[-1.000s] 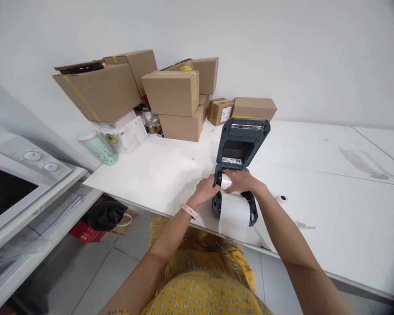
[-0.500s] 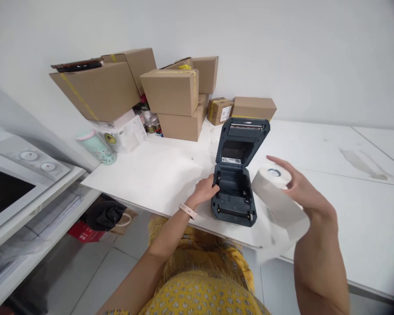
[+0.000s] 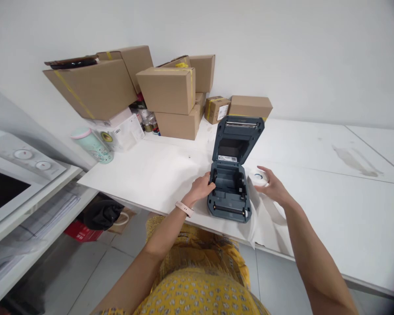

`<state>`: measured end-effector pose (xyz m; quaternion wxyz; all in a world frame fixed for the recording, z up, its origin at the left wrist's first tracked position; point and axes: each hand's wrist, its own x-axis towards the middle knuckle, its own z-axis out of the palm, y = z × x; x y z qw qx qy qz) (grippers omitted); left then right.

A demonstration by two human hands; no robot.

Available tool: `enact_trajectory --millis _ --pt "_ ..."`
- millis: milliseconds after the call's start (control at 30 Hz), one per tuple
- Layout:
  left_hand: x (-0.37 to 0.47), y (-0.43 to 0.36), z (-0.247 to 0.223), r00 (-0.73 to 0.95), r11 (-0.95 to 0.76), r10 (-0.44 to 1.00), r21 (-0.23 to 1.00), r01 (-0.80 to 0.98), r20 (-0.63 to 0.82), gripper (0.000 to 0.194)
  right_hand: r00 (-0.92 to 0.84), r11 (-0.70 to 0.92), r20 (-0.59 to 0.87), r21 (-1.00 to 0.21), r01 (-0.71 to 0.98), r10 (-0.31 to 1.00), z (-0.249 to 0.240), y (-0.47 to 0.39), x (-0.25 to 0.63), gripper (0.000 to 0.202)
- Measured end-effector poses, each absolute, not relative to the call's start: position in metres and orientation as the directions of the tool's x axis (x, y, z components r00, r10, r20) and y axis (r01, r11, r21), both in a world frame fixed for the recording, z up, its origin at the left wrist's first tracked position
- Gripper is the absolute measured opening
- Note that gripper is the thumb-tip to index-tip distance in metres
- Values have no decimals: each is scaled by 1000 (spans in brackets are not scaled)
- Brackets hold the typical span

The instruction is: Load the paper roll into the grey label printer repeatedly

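A dark grey-blue label printer [image 3: 229, 209] stands near the table's front edge with its lid [image 3: 238, 136] raised. Its inner bay shows no roll. My left hand [image 3: 202, 189] grips the printer's left side wall, thumb over the rim, other fingers partly hidden. To the printer's right, my right hand [image 3: 273, 186] curves around a roll of white labels [image 3: 258, 176], which sits low at the tabletop. The roll's loose strip [image 3: 265, 218] trails toward me and hangs over the front edge.
Cardboard boxes [image 3: 166, 89] are stacked at the back left, with smaller ones [image 3: 250, 106] behind the printer. A mint tumbler [image 3: 93, 146] stands by a white carton [image 3: 124, 131]. A microwave [image 3: 22, 170] sits on a shelf at the far left. A translucent smear [image 3: 356, 161] marks the right side.
My right hand has lowered the label roll to the tabletop, close to the printer's right side. The loose strip has dropped with it. My left hand stays on the printer.
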<state>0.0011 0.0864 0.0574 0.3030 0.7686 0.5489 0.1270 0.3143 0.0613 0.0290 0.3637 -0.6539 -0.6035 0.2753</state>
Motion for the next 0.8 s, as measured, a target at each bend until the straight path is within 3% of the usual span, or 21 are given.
enact_trajectory --millis 167,333,467,567,700,800 --pt "1 86 56 375 -223 918 613 758 -129 53 26 -66 -61 -839 540 998 41 47 338 88" --pt "3 83 61 363 -214 924 622 753 -122 51 188 -126 -66 -936 330 980 30 21 390 52" --pt "3 82 62 356 -205 927 635 745 -120 51 13 -227 -239 -900 374 971 15 3 390 59" --pt "2 82 61 359 -205 926 642 739 -117 53 4 -280 -299 -890 359 954 14 -5 372 61" --pt "2 82 59 361 -205 924 629 750 -130 55 -63 -110 -126 -970 217 990 24 -10 368 62" --pt "2 82 58 362 -210 923 610 764 -135 55 -131 57 11 -935 349 991 41 -3 362 61"
